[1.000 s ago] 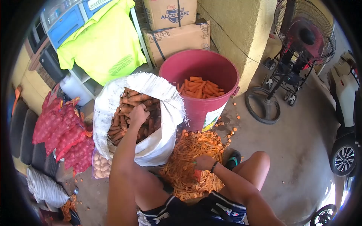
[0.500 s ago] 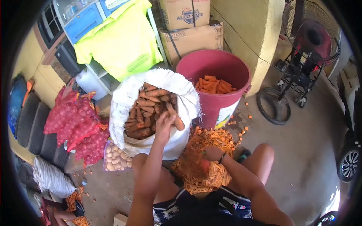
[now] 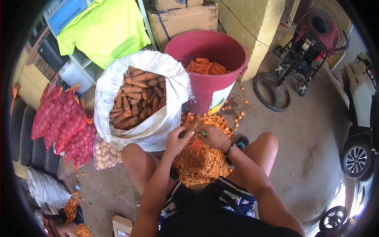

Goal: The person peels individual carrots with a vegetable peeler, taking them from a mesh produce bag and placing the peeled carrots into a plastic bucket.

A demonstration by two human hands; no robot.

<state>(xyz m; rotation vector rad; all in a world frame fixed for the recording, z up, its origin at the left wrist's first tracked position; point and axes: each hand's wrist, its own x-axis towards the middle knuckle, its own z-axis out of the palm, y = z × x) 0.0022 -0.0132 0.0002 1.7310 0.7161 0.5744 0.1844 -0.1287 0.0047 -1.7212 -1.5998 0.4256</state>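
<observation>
My left hand [image 3: 178, 140] is closed around an unpeeled carrot [image 3: 194, 125], mostly hidden by the fingers, over the peelings between my knees. Close beside it, my right hand [image 3: 215, 137] grips a small green-handled tool [image 3: 203, 133]; its working end cannot be made out. Below both hands lies a heap of orange carrot peelings [image 3: 201, 170], with a red piece [image 3: 197, 145] over it. A white woven sack [image 3: 154, 128] full of unpeeled carrots [image 3: 136, 93] stands ahead to the left. Right behind it, a dark red tub [image 3: 205, 89] holds peeled carrots [image 3: 206, 66].
Red net bags of onions [image 3: 63, 122] and a clear bag of pale bulbs or tubers [image 3: 106, 154] stand left. Cardboard boxes [image 3: 185, 25] are behind the tub. A stand fan [image 3: 318, 27] stands at right, near a car wheel [image 3: 356, 161]. Carrot bits [image 3: 236, 121] litter the floor.
My left hand has come out of the sack with a carrot and moved to my right hand. The right hand still holds the green-handled tool. The view has shifted down and right.
</observation>
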